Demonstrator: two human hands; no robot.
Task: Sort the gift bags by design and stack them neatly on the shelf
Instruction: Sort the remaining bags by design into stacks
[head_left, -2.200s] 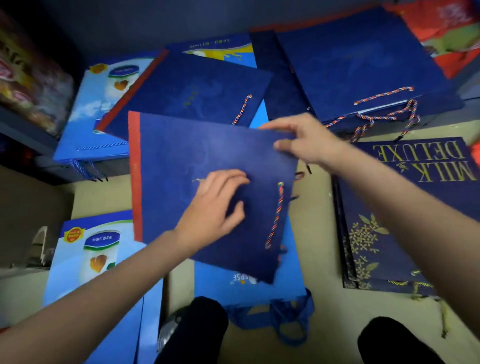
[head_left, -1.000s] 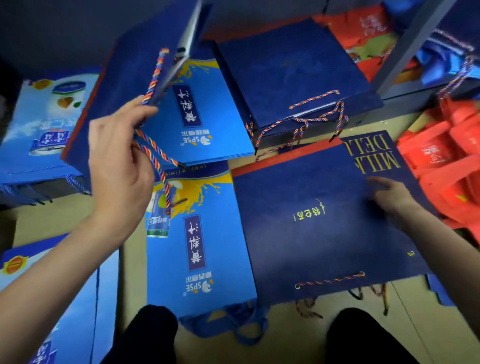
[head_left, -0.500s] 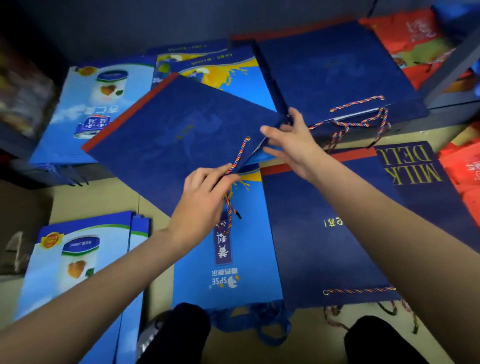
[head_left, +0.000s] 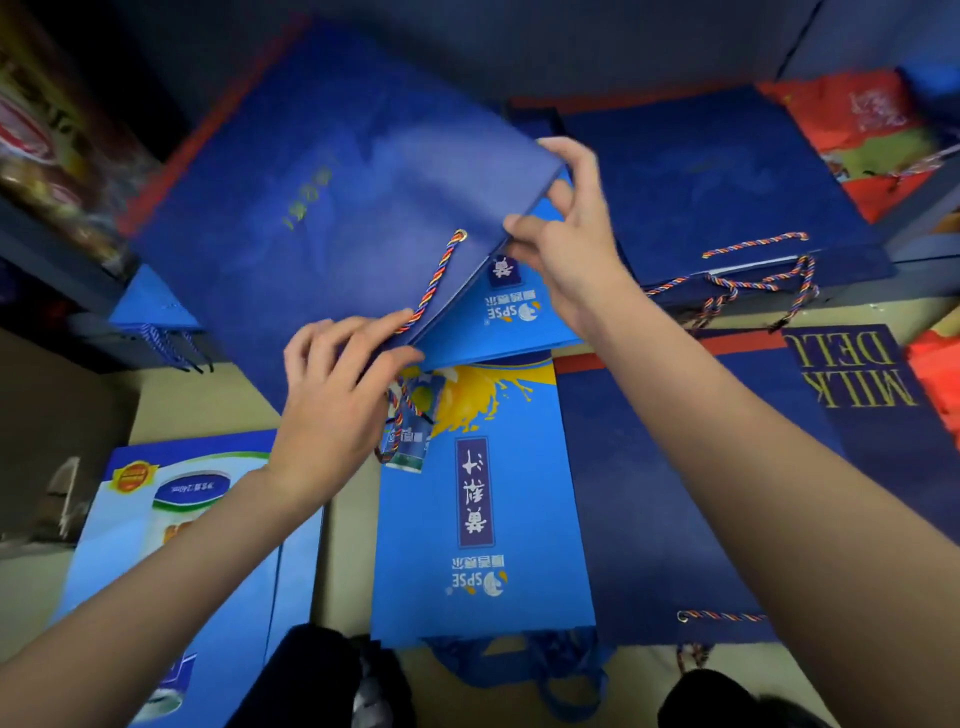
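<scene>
you've swung the navy bag (head_left: 332, 208) up off the floor, left hand (head_left: 337, 384) and right hand (head_left: 566, 249) both pinching its open edge above the spse bag (head_left: 483, 499), so it looks bound for the navy stack (head_left: 701, 176) on the shelf.

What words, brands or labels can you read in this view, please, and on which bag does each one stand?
"SPSE": upside down on the bright blue bag on the floor, by its logo.
"SPSE": on a second bright blue bag under the lifted navy bag.
"MILK DEL": gold, upside down and cut off, on the dark bag at right.
Gold characters on the lifted navy bag, and the other labels: too blurred.
</scene>
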